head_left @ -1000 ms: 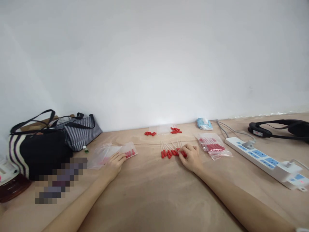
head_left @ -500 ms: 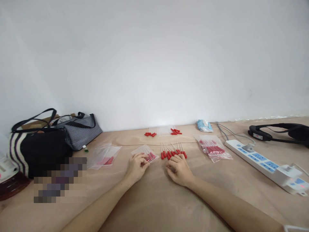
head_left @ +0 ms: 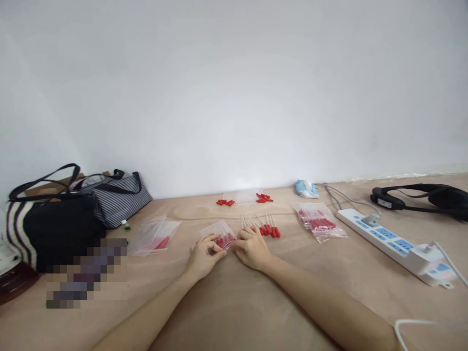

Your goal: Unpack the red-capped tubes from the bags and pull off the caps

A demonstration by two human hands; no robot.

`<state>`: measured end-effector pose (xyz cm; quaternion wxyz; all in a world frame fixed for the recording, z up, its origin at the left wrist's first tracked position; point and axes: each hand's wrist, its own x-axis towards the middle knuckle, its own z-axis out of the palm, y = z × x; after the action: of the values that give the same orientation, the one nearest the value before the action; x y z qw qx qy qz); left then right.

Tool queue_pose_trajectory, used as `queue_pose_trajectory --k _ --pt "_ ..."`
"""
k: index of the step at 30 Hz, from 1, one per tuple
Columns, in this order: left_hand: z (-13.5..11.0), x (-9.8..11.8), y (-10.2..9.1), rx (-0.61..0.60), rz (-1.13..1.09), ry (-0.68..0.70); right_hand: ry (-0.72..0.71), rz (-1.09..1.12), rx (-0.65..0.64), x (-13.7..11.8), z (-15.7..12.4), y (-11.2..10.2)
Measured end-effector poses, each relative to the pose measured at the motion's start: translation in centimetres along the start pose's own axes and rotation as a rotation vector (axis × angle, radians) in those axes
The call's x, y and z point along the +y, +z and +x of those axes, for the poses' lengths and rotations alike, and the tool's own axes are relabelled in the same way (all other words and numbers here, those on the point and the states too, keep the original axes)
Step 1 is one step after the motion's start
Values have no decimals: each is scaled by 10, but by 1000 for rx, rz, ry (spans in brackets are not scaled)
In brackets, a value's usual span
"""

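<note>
Between my hands lies a small clear plastic bag (head_left: 220, 227) with several thin, red-handled sticks in it, handles toward me. My left hand (head_left: 205, 254) is closed in a pinch on the bag's left near edge. Fingers bent together, my right hand (head_left: 252, 248) is closed at the bag's right near corner; its fingertips are partly hidden. Just beyond the right hand, loose red-handled sticks (head_left: 273, 231) lie in a fan, pale shafts pointing away. The right hand covers some of them.
Flat clear bags with red pieces (head_left: 157, 239) lie left. Filled bags (head_left: 321, 222) are stacked right. More red-handled sticks (head_left: 263, 198) lie near the wall. A power strip (head_left: 395, 246), a black headset (head_left: 420, 197), a blue-and-white packet (head_left: 306, 189) and a striped bag (head_left: 122, 200) stand around.
My right hand has moved left from the loose sticks to the bag's right corner. My left hand stays at the bag. The view has shifted slightly.
</note>
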<state>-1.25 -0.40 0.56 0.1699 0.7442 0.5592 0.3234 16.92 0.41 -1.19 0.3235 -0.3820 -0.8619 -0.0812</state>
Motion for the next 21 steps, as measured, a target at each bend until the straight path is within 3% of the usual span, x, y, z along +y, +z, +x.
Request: queue_pose_trajectory --k 7,12,16,21 --pt "-2 3 0 15 39 78 -137 -47 127 2 3 6" --pt "0 7 0 53 118 245 -180 -16 170 1 2 4" --pt "1 7 0 21 154 335 -178 24 94 1 2 1" --pt "-3 6 4 -4 47 306 -143 69 -26 -2 4 -1"
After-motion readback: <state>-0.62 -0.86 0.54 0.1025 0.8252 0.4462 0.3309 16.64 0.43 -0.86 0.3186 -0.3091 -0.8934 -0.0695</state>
